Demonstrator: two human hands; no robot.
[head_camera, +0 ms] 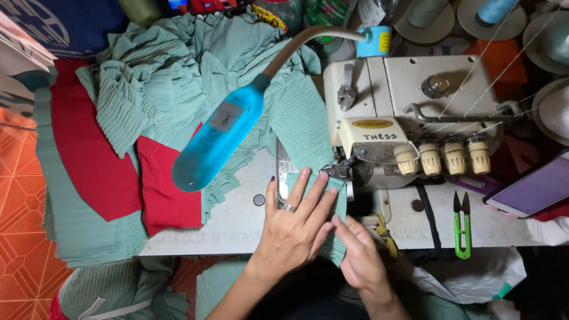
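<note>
My left hand, with a ring on one finger, lies flat with fingers spread on a strip of teal pleated fabric just in front of the needle area of a cream overlock sewing machine. My right hand pinches the near edge of the same strip at the table's front. The fabric runs under the presser foot. Part of the strip is hidden under both hands.
A blue lamp head on a flexible neck hangs over the table. A heap of teal pleated fabric and red cloth pieces lies to the left. Green thread snips and a phone sit at the right. Thread cones stand behind.
</note>
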